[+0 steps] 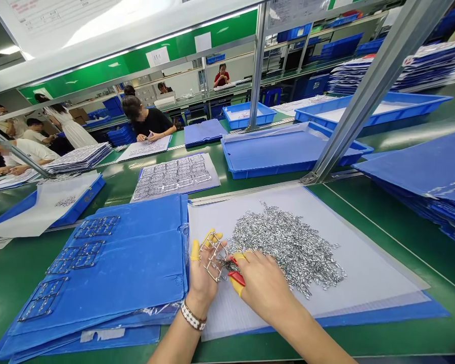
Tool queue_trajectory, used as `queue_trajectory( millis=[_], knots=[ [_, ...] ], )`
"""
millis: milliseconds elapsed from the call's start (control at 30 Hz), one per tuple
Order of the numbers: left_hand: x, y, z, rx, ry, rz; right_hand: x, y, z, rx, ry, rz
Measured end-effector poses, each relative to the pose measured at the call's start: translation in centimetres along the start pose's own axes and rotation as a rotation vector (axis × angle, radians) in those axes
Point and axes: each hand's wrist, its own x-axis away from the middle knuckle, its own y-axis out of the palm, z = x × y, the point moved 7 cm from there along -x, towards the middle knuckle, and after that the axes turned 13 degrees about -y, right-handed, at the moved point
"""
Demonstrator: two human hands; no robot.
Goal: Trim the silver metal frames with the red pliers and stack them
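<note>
My left hand (205,268), with yellow covers on some fingertips, holds a small metal wire frame (214,255) upright over the white sheet. Red-handled pliers (236,277) are in my right hand (263,283), their jaws pointing left at the frame's right side. Whether the jaws touch the frame is too small to tell. Just behind and right of my hands lies a large pile of small twisted metal pieces (288,245) on the white sheet (364,242). Several dark wire frames (87,254) lie on the blue board (136,258) to the left.
Behind the boards, a sheet (214,169) carries rows of wire frames. A blue tray (273,151) and a slanted metal post (349,111) stand beyond the pile. Stacked blue boards (420,167) are at right. Across the bench, a person in black (153,124) works.
</note>
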Motion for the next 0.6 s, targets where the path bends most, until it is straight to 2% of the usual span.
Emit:
queue_trajectory(
  millis=[167, 400, 500, 600],
  knots=[
    [-0.1, 0.1, -0.1, -0.011, 0.028, 0.018, -0.1, 0.6, -0.5, -0.063, -0.020, -0.013],
    [-0.1, 0.0, -0.3, 0.002, 0.038, 0.027, -0.4, 0.9, -0.8, -0.031, -0.019, -0.062],
    [-0.4, 0.1, -0.5, -0.008, 0.028, 0.015, -0.3, 0.6, -0.4, -0.008, -0.009, -0.069],
    [-0.9, 0.1, -1.1, -0.061, 0.013, 0.006, 0.5, 0.3, 0.8, 0.011, 0.011, -0.016]
  ],
)
